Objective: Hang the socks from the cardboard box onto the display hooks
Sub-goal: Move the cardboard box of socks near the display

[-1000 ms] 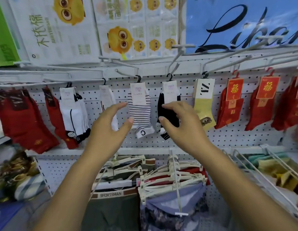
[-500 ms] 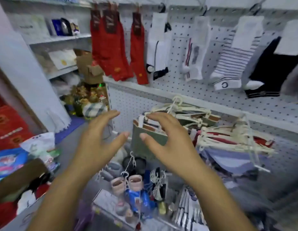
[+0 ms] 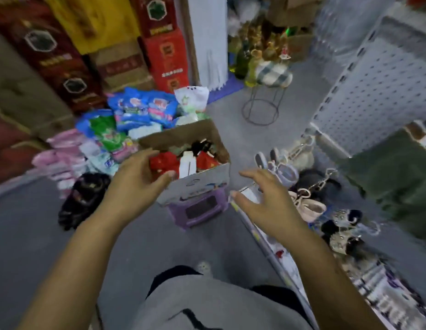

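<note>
Nothing is held by either hand. The left hand (image 3: 135, 184) is loosely spread, thumb apart from the fingers, over the near left corner of the box (image 3: 200, 185); whether the rim is touched cannot be told. The right hand (image 3: 266, 198) is spread wide and empty, just right of the box.

The socks (image 3: 164, 163) are heaped inside the box: red pairs, one with a white card, and something black toward the back. The box is perched on a small purple stool (image 3: 197, 210), and its near wall appears to overhang the stool's front.

That perch is judged the main risk. If the near rim is pressed or a pair is tugged sideways, the box could be tipped off the stool and the socks spilled.

A second risk lies in the heap. If one pair is pulled while caught on another, extra pairs may be dragged out and dropped.

Small bags (image 3: 309, 207) lie right of the box and could be knocked by the right hand. Packets (image 3: 135, 108) are piled behind and left of it.

A pegboard (image 3: 378, 91) stands right of and beyond the box. No hooks are seen, so a turn will be needed.
</note>
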